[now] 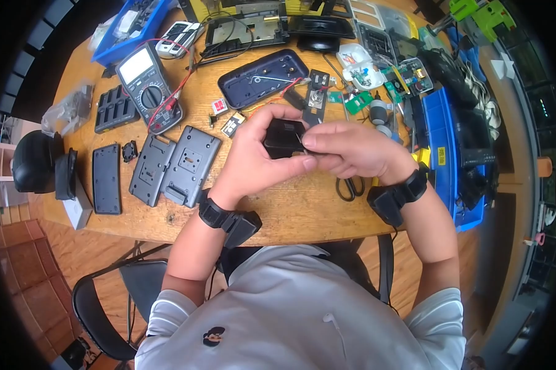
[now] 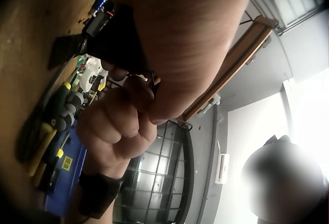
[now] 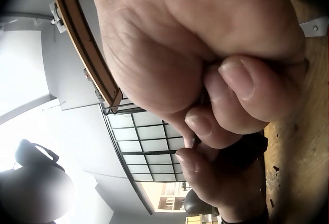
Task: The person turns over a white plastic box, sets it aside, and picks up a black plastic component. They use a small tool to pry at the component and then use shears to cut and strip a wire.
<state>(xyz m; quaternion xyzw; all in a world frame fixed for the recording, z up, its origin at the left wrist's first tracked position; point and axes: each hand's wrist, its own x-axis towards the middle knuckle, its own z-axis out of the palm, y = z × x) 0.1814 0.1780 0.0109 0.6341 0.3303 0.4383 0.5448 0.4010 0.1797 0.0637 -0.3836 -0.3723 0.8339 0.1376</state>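
Observation:
A small black box-like part [image 1: 282, 137] is held above the table's middle, gripped between the thumb and fingers of the left hand [image 1: 253, 154]. The right hand [image 1: 358, 148] meets it from the right, thumb and forefinger pinching a thin metal piece [image 1: 300, 137] at the part's right edge. In the left wrist view the right hand [image 2: 115, 121] has its fingers curled, close to the left thumb [image 2: 175, 95]. The right wrist view shows the curled fingers [image 3: 221, 100] of the right hand, with the black part [image 3: 244, 149] partly hidden behind them.
A multimeter [image 1: 148, 92] with red leads, dark grey plates [image 1: 191, 161] and a small fan [image 1: 129, 151] lie left. Behind the hands is a dark blue shell [image 1: 262, 77]. Scissors [image 1: 350, 188], green circuit boards [image 1: 358, 102] and a blue bin [image 1: 441, 123] are on the right.

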